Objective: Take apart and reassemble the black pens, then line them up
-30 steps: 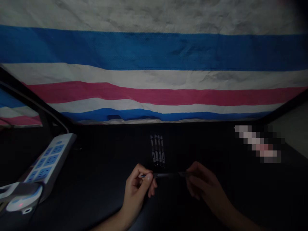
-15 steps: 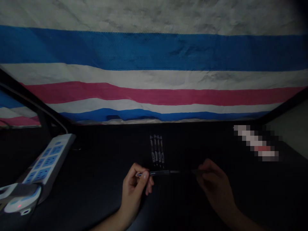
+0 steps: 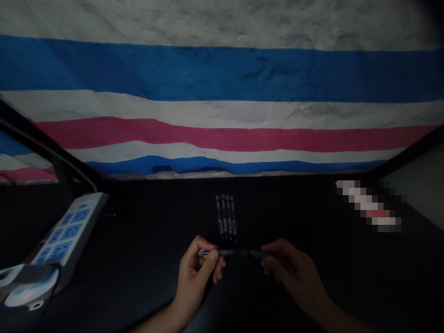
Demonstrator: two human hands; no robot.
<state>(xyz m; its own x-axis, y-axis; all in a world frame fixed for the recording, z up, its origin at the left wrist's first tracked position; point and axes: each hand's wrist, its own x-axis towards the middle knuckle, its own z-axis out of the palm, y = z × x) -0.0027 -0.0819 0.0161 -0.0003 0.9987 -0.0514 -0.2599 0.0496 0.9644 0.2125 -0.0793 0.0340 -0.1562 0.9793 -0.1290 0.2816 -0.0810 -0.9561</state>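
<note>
My left hand (image 3: 199, 268) is closed around a dark pen barrel (image 3: 234, 253), thumb on top, with the barrel's shiny tip sticking out to the left. The barrel lies level and points right. My right hand (image 3: 294, 268) pinches a slim piece (image 3: 257, 253) in line with the barrel's right end. It looks like a pen refill, but blur and darkness hide its details and whether it touches the barrel. Just beyond my hands, several pens (image 3: 226, 215) with grey grips lie side by side on the black table (image 3: 156, 217), tips toward me.
At left a white power strip (image 3: 78, 231) with blue sockets holds a plugged-in adapter (image 3: 31, 277) with a cable. A blurred-out pale item (image 3: 364, 203) lies at the back right. Striped sheeting (image 3: 222, 74) hangs behind the table.
My right hand has moved left toward my left hand, and the gap between them has narrowed. The left hand with the barrel has shifted slightly right. The pens on the table have stayed put.
</note>
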